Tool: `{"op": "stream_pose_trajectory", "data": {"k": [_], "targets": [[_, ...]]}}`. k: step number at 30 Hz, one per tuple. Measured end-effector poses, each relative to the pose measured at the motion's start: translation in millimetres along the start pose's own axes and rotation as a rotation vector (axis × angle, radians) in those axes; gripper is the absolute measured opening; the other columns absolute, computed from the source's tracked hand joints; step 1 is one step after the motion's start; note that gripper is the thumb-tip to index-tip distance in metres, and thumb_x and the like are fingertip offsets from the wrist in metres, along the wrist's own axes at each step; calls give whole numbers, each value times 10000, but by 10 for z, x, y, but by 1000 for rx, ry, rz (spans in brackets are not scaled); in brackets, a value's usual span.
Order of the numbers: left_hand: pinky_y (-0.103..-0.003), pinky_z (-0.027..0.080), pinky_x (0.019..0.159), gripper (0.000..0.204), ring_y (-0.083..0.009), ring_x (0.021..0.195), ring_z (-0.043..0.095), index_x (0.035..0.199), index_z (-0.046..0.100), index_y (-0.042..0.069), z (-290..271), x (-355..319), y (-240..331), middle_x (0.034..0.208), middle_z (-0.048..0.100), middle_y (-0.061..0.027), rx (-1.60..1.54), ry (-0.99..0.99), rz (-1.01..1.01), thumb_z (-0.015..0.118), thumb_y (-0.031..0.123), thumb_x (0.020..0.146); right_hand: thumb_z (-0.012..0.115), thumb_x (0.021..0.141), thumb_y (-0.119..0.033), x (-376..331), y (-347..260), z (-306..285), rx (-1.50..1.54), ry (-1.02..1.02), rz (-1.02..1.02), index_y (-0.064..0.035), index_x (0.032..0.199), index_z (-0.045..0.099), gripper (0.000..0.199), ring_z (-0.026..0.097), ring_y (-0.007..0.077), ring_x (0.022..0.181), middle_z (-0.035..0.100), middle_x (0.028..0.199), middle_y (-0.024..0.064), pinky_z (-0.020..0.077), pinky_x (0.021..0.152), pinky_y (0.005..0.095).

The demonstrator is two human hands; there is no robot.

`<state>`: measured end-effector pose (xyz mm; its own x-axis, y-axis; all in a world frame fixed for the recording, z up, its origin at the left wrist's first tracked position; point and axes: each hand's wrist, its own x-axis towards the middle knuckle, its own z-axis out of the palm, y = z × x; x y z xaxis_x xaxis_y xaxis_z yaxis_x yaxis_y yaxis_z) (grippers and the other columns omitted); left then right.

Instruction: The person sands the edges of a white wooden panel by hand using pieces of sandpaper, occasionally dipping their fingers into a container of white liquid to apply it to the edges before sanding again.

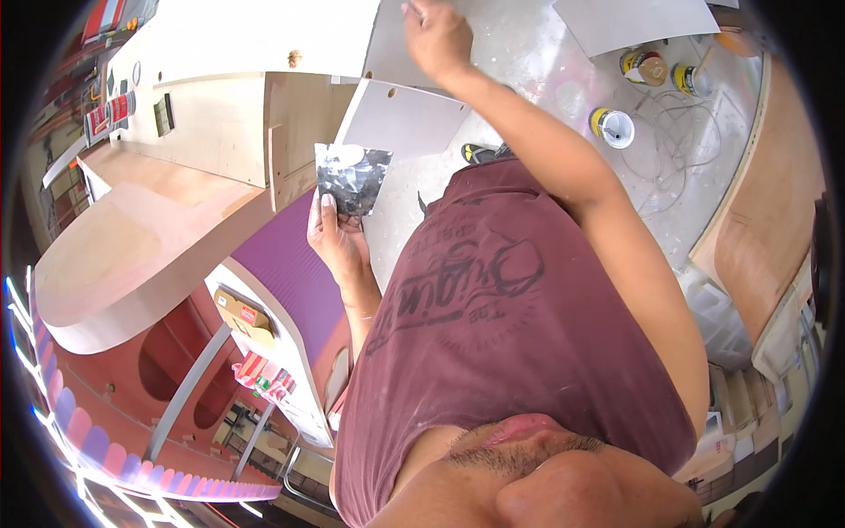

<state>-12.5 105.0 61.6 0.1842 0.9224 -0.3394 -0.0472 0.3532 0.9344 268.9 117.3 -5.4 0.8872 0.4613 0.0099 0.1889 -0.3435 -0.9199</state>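
My left hand (pixel 333 238) grips the lower edge of a small square dark plate (pixel 355 180), smeared grey and black with a white patch of paste near its top. It is held up beside a pale panel (pixel 407 114) with small holes. My right hand (pixel 439 42) is stretched out at the top edge of the view, next to the white top of a large cabinet (pixel 255 40). Its fingers are curled closed; whatever they may hold is cut off or hidden.
Open paint cans (pixel 613 128) and a coiled pale cable (pixel 673 145) lie on the floor at right. A curved wooden panel (pixel 748 185) stands beyond them. At left are a rounded wooden counter (pixel 132 229), a purple ribbed panel (pixel 286 260) and a cardboard box (pixel 244 319).
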Motion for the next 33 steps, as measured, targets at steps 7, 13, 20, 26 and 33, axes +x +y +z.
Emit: {"op": "stream_pose_trajectory", "data": {"k": [7,13,20,26,33], "targets": [[-362,584,765,316,-228,935,682,1258,524,-83,-5,18,11,1077,660,-160,6,-13,9,489,74,986,563,900,-180,108,228,45,61,174,-150,-205,1183,678,307,645,365,797,673,824,166,517,724,452],[-386,588,808,328,-243,962,679,1272,506,-94,69,40,27,1114,645,-179,-8,-48,10,477,70,989,566,896,-168,219,88,64,107,143,-191,-171,1163,686,293,642,371,790,679,827,165,520,719,450],[-325,581,784,324,-220,947,668,1243,520,-111,122,38,44,1094,636,-164,8,-54,22,480,85,987,581,877,-170,273,164,-39,92,173,-165,-159,1174,675,311,643,379,795,670,813,181,519,710,462],[-367,574,823,333,-227,956,673,1278,498,-102,162,98,21,1112,645,-167,8,-81,17,471,73,995,585,871,-170,564,203,92,52,167,-130,-137,1155,677,300,643,382,808,674,804,173,517,711,463],[-360,566,830,331,-223,975,666,1270,505,-106,177,66,45,1126,640,-167,-7,-66,26,477,73,993,578,874,-143,312,173,-26,20,116,-187,-156,1142,687,290,646,353,762,668,769,151,523,692,466]]}}
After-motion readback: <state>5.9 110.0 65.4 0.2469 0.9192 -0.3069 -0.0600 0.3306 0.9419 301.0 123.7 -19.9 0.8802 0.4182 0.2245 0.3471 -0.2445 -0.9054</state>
